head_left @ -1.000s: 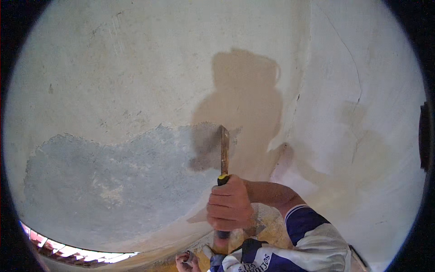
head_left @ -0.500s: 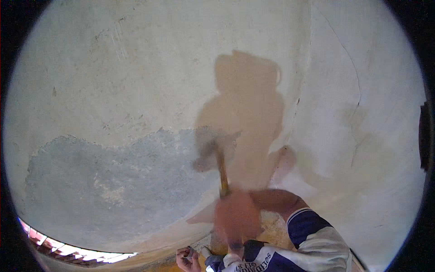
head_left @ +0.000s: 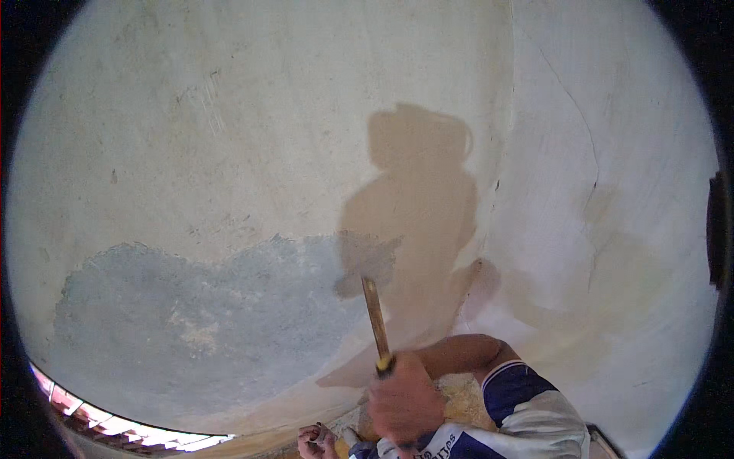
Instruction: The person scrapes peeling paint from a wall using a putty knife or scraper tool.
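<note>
My right hand (head_left: pixel 407 398) is closed around the handle of a long, narrow-bladed knife (head_left: pixel 374 314). Its brown, worn-looking blade points up toward the wall; a bit of dark and yellow handle shows above my fist. The blade tip appears over the lower edge of my shadow, by a rough grey patch (head_left: pixel 229 306) where the pale surface coat is gone. Whether the tip touches the wall I cannot tell. Low in the view, my left hand (head_left: pixel 316 441) has its fingers curled, with something small and dark at them that is too unclear to name.
The pale wall (head_left: pixel 252 138) fills most of the view, and my shadow (head_left: pixel 409 199) falls on it. To the right, past a corner, a second wall (head_left: pixel 566 229) carries a long crack. A slatted bright opening (head_left: pixel 122 428) lies at lower left, a dark object (head_left: pixel 717 229) at the right rim.
My right hand and the knife have come lower, and the blade, smeared by motion before, now shows clearly. The whole view has shifted slightly. My left hand stays low and curled.
</note>
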`<action>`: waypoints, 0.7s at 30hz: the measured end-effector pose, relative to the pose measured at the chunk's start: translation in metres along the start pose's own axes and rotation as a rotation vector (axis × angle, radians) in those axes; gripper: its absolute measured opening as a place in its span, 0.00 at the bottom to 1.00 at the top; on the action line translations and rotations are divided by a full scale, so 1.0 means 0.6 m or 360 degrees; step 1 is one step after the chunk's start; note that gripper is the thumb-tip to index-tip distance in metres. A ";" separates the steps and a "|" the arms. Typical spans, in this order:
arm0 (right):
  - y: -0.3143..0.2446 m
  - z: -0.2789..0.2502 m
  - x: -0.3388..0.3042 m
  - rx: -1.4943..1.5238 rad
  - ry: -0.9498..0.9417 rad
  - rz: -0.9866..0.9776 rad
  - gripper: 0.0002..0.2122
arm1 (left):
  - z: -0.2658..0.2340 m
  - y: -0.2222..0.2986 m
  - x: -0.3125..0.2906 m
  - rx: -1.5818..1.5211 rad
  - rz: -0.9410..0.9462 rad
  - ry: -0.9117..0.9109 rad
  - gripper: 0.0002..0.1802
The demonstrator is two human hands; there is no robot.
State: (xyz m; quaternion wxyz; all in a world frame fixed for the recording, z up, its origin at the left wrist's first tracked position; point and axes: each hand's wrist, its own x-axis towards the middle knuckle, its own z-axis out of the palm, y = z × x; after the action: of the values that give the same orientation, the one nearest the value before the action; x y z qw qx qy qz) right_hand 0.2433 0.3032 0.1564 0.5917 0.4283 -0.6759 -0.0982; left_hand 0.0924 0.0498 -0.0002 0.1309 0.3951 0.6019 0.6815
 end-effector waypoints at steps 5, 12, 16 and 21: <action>-0.005 -0.011 0.012 0.0326 -0.1323 0.0858 0.17 | -0.022 -0.019 0.001 -0.0160 -0.0148 -0.0180 0.09; 0.082 -0.071 0.066 -0.0025 -0.0422 0.0585 0.18 | 0.014 0.008 0.008 0.0224 0.0242 -0.0045 0.10; 0.076 -0.055 0.059 0.0017 -0.0453 0.0670 0.18 | 0.006 0.003 0.008 0.0267 0.0256 -0.0176 0.12; 0.056 -0.049 0.059 0.0053 -0.0839 0.0653 0.18 | 0.018 0.020 0.004 0.0273 0.0386 -0.0144 0.12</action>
State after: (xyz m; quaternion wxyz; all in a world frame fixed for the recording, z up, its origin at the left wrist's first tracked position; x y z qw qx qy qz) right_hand 0.2560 0.3100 0.2117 0.3969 0.2527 -0.8793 -0.0734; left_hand 0.1019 0.0566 0.0112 0.0405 0.5050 0.5993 0.6198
